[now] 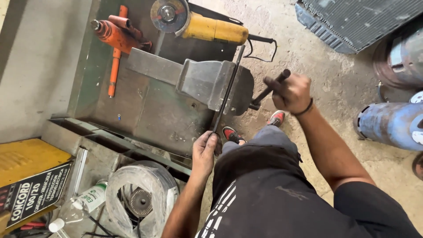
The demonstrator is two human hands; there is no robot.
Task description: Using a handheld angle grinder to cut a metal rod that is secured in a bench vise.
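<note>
A grey bench vise (202,81) is bolted to a dark metal workbench (145,110). A long thin dark metal bar (228,88) stands between its jaws, running from near the grinder down toward me. My left hand (205,150) grips the bar's near end. My right hand (291,92) is closed around the vise's dark handle rod (269,90), at the right of the vise.
A yellow angle grinder (198,24) and an orange bottle jack (115,35) lie at the bench's far side. Below the bench sit a bagged wire spool (141,198), plastic bottles and a yellow box (26,176). Blue cylinders (392,123) and a radiator (357,20) stand on the concrete floor at right.
</note>
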